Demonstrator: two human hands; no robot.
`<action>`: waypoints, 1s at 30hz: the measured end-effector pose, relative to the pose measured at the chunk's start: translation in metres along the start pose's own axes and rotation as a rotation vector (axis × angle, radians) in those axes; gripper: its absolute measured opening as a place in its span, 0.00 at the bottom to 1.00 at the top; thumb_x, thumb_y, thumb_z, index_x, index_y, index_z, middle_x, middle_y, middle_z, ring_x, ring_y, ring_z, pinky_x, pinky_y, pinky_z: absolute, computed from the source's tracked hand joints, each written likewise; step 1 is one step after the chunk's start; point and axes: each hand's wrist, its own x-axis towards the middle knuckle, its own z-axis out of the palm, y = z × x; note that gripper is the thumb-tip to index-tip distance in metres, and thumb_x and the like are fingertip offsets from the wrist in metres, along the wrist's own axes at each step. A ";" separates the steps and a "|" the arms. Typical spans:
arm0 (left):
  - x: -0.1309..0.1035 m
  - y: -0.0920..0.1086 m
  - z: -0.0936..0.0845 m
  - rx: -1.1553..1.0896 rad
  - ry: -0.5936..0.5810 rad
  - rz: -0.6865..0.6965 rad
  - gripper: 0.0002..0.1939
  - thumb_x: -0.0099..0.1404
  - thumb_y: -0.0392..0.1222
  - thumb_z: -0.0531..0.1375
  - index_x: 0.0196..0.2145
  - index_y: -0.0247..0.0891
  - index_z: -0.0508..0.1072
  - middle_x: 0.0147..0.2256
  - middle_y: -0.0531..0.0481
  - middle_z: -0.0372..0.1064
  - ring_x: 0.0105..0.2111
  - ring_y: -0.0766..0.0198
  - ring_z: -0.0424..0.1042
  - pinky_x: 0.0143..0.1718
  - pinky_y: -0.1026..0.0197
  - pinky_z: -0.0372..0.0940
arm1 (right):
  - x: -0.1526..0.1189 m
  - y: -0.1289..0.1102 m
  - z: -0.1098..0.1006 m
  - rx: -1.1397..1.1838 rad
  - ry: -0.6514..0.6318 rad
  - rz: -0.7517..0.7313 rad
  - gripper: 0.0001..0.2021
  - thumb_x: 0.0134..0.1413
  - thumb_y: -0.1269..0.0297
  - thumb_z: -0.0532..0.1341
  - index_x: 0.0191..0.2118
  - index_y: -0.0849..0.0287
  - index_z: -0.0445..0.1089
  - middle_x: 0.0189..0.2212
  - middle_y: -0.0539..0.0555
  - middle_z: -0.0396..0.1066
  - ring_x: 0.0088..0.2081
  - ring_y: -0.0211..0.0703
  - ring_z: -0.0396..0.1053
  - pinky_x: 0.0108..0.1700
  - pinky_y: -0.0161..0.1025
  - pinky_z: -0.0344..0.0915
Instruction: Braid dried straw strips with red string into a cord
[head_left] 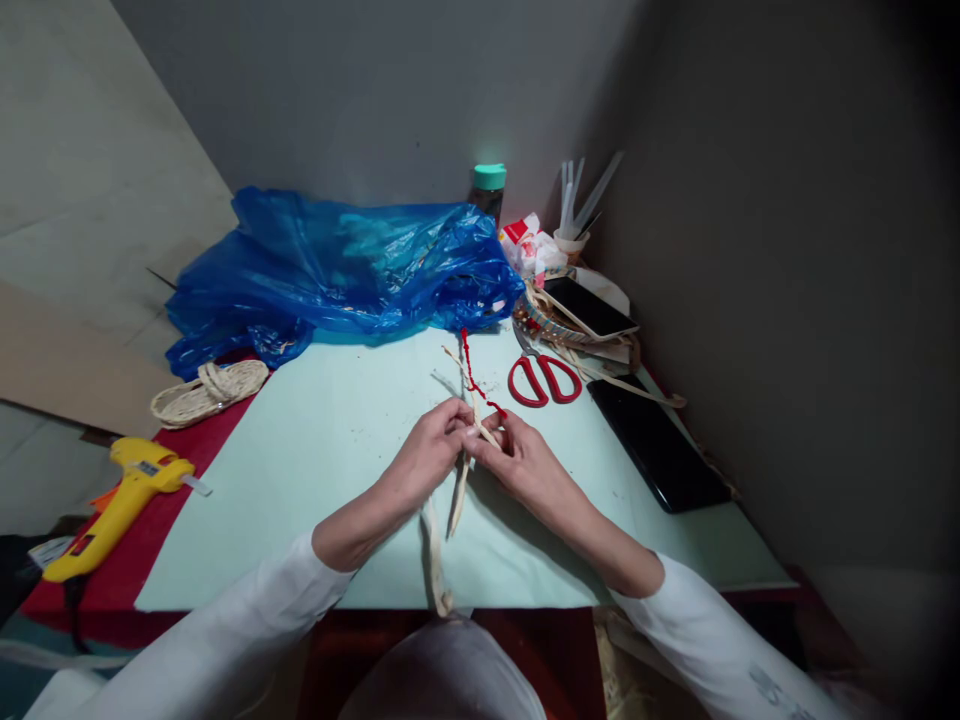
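Observation:
My left hand [429, 447] and my right hand [529, 458] meet over the middle of a pale green sheet [300, 500]. Pinched between the fingers of both is a pale, flat plant-fibre strip [460, 498], its lower end hanging below the hands. A thin, twisted red cord [470, 372] runs from the far side of the sheet down to my right fingertips; whether those fingers grip it is unclear. Another pale strip [434, 560] trails under my left wrist to the near edge. Beyond my right hand lie red-handled scissors [534, 358].
A blue plastic bag [337, 275] spreads along the back. To the left are a small woven sandal [214, 390] and a yellow glue gun [135, 495]. A black phone [656, 445] lies at right, near a basket [551, 322] bearing another device [592, 307]. A green-lidded jar [489, 178] stands behind.

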 end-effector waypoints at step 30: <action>-0.016 -0.006 0.005 -0.135 0.154 -0.039 0.06 0.51 0.37 0.61 0.27 0.35 0.66 0.14 0.63 0.49 0.12 0.78 0.44 0.15 0.69 0.36 | -0.040 -0.018 0.029 -0.984 0.172 -0.225 0.11 0.59 0.71 0.50 0.41 0.59 0.68 0.32 0.54 0.75 0.28 0.43 0.70 0.28 0.39 0.46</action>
